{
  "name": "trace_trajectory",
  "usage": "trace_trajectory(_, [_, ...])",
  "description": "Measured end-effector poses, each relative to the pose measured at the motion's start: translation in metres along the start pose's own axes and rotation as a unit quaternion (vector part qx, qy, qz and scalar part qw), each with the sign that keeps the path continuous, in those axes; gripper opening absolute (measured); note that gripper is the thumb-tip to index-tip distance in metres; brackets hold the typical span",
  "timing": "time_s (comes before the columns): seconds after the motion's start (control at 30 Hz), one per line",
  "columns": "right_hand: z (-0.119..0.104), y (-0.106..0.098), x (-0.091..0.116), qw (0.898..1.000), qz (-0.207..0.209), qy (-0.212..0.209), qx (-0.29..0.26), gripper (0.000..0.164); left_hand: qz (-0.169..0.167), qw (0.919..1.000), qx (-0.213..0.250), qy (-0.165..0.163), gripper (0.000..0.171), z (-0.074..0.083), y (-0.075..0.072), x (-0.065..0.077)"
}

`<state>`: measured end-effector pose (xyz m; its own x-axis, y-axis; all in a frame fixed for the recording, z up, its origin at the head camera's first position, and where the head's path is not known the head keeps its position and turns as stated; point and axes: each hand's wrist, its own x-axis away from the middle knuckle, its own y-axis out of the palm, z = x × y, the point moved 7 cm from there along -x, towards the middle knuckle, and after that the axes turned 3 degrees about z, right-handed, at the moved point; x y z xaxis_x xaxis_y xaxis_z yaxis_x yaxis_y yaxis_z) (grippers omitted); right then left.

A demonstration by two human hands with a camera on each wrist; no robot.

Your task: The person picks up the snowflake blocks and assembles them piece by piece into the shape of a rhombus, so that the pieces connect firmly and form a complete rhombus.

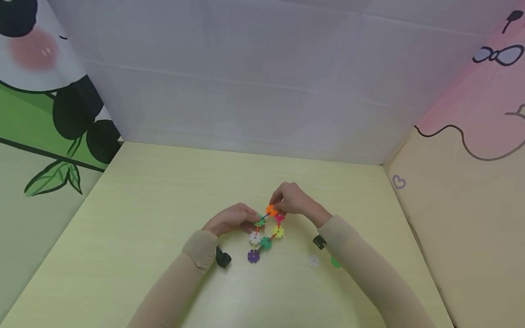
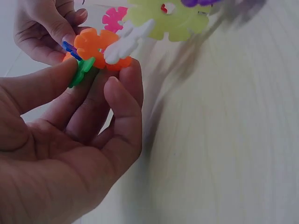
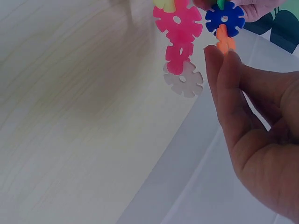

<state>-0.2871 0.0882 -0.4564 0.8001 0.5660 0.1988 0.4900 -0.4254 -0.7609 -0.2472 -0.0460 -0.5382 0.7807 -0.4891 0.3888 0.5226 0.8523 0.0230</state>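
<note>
Several snowflake discs, slotted together in a curved chain, hang between both hands over the table. My left hand [image 1: 234, 217] pinches a green snowflake disc [image 2: 82, 72] between thumb and fingers. At the far side, my right hand [image 1: 294, 199] grips an orange snowflake disc [image 3: 225, 42] by its edge. Between those two sits a blue snowflake disc [image 3: 224, 19]. Pink discs [image 3: 178, 22] and a clear whitish disc [image 3: 186, 81] dangle beside the right fingertips. Lower on the chain are a yellow disc [image 1: 278, 232], a white disc [image 1: 254, 238] and a purple disc [image 1: 254, 256].
A loose white disc [image 1: 313, 261] lies on the pale wooden table [image 1: 164, 191] near the right forearm. Partly under that sleeve in the head view is a green disc [image 1: 335, 262]. A white back wall [image 1: 246, 91] and printed side panels [image 1: 471, 205] border the table.
</note>
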Motion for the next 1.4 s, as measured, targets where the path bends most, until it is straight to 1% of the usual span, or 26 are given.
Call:
trace_trajectory(0.2, [0.0,0.002,0.001,1.0,-0.002,0.001,-0.007,0.011,-0.001,0.9998,0.013,-0.014,0.018,-0.005,0.0,-0.002])
trace_trajectory(0.3, [0.0,0.002,0.001,1.0,0.002,-0.002,-0.004,0.012,-0.006,0.9997,0.017,-0.015,0.023,-0.004,0.001,-0.002])
trace_trajectory(0.4, [0.001,0.002,0.0,1.0,0.005,-0.002,-0.003,0.012,-0.013,0.9998,0.012,-0.005,0.032,0.0,0.002,-0.002])
trace_trajectory(0.5, [0.002,0.003,-0.002,1.0,0.006,-0.004,-0.005,0.011,-0.018,0.9998,0.006,0.012,0.035,0.005,0.004,-0.003])
trace_trajectory(0.7, [0.003,0.007,-0.005,1.0,0.003,-0.018,-0.008,0.011,-0.01,0.9993,0.015,0.033,0.029,0.012,0.007,-0.005])
trace_trajectory(0.83, [0.003,0.008,-0.004,1.0,0.002,-0.024,-0.016,0.01,0.007,0.9993,0.013,0.034,0.027,0.012,0.006,-0.005])
trace_trajectory(0.97, [0.002,0.007,-0.002,1.0,0.003,-0.02,-0.023,0.009,0.014,0.9992,0.011,0.037,0.025,0.012,0.006,-0.005])
trace_trajectory(1.1, [0.003,0.004,0.003,0.999,0.007,-0.017,-0.033,0.011,0.01,0.999,0.006,0.044,0.024,0.012,0.006,-0.007])
trace_trajectory(1.2, [0.007,-0.004,0.011,0.999,0.017,-0.006,-0.05,0.014,0.02,0.9989,-0.01,0.042,0.021,0.011,0.004,-0.008])
trace_trajectory(1.3, [0.017,-0.013,0.021,0.997,0.03,0.005,-0.064,0.016,0.038,0.9984,-0.025,0.035,0.019,0.01,0.002,-0.008])
trace_trajectory(1.4, [0.031,-0.02,0.032,0.997,0.037,0.011,-0.067,0.017,0.045,0.9981,-0.031,0.03,0.017,0.009,0.001,-0.009])
